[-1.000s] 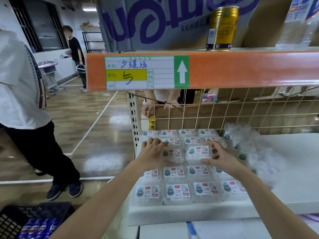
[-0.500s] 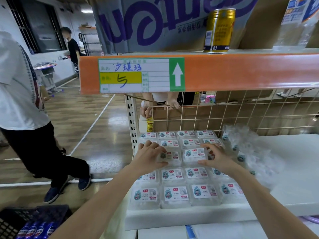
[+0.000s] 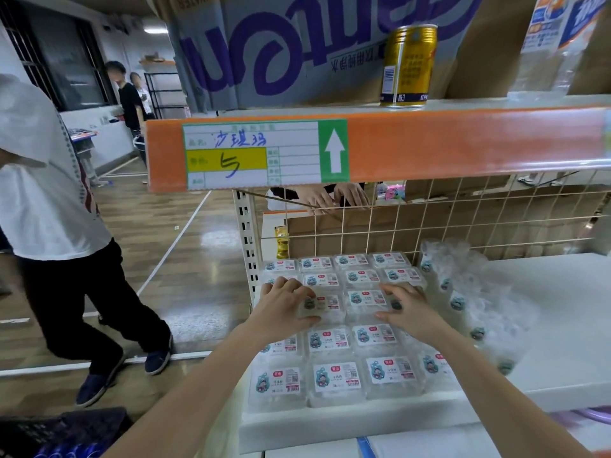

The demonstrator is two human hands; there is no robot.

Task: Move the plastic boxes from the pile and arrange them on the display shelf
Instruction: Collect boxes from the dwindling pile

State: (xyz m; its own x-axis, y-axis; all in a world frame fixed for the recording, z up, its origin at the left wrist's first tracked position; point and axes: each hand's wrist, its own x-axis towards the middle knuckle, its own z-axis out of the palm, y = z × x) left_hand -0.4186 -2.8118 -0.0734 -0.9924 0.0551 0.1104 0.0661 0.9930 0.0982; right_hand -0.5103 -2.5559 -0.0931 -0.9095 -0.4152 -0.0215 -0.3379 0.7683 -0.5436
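Observation:
Several clear plastic boxes with white labels lie in rows on the left part of the white display shelf. A loose pile of the same boxes lies to their right against the mesh. My left hand curls over the left side of one box in the third row, thumb along its front edge. My right hand curls round the right side of the neighbouring box. The two boxes sit side by side between my hands.
An orange shelf edge with a price label hangs just above, with a gold can on that upper shelf. A wire mesh backs the shelf; another person's hands show behind it. A person in white stands left, near a black basket.
My hands have stayed on the same two boxes, settling them into the row. The person in white at the left has stepped sideways.

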